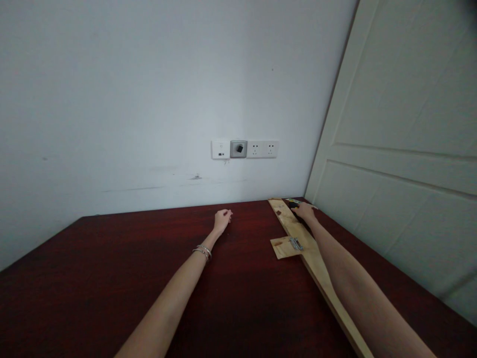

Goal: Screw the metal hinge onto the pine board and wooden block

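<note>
My left hand (222, 220) is closed above the dark red tabletop, its fingers curled together. Anything in those fingers is too small or hidden to make out. At the far right end of the table, my right hand (307, 211) has its fingers around a small black object with a touch of yellow (293, 205), mostly covered by the hand. A long pale wooden board (316, 263) runs beneath and beside my right forearm. Across its left edge sits a short wooden piece (282, 247), with a small heap of silvery metal parts (296, 243) where the two meet.
The red-brown table (112, 278) reaches the white wall (149, 99). Wall sockets (263, 149) and a grey-framed plate (238, 149) sit above its back edge. A pale panelled door (402, 124) stands along the right side. Some flat printed material (292, 200) lies near the right hand.
</note>
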A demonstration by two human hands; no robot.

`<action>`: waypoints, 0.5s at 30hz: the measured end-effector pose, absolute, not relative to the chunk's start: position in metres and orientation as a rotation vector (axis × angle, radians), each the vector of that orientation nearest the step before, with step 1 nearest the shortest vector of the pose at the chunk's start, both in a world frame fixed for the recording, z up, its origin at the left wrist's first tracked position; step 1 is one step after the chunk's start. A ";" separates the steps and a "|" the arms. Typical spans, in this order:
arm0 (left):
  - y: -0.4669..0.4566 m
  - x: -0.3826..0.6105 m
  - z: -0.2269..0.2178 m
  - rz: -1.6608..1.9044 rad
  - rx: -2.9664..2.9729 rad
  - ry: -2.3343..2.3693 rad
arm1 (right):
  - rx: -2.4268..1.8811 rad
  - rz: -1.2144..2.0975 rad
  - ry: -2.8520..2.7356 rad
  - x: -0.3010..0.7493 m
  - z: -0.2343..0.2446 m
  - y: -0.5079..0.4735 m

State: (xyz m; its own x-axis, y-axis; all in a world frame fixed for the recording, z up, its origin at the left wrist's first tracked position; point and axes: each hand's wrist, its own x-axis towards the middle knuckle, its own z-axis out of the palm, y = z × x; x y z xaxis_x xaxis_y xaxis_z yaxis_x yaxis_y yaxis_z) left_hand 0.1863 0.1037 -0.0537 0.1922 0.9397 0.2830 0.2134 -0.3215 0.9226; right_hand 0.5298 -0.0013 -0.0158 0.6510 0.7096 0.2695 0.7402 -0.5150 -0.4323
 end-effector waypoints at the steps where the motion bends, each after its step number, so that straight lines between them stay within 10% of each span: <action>1: 0.104 0.186 -0.054 1.184 1.698 1.098 | -2.390 -0.030 -1.155 0.531 -0.017 0.000; 15: 0.106 0.187 -0.058 1.193 1.733 1.080 | -2.490 -0.065 -1.366 0.544 0.004 -0.038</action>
